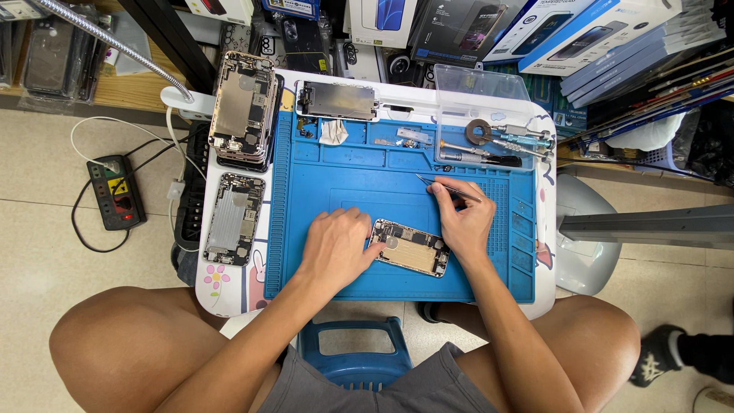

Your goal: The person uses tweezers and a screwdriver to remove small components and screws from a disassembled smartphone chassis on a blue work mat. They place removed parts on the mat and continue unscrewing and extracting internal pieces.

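Observation:
An opened phone body with its gold inner frame showing lies on the blue work mat, near its front edge. My left hand rests on the mat with fingertips against the phone's left end. My right hand sits at the phone's right end and holds a pair of metal tweezers, whose tip points up and left, away from the phone.
Two more opened phone bodies lie left of the mat, a detached screen panel at the back. Screwdrivers and a tape roll sit in a clear tray. A power strip lies on the floor at left.

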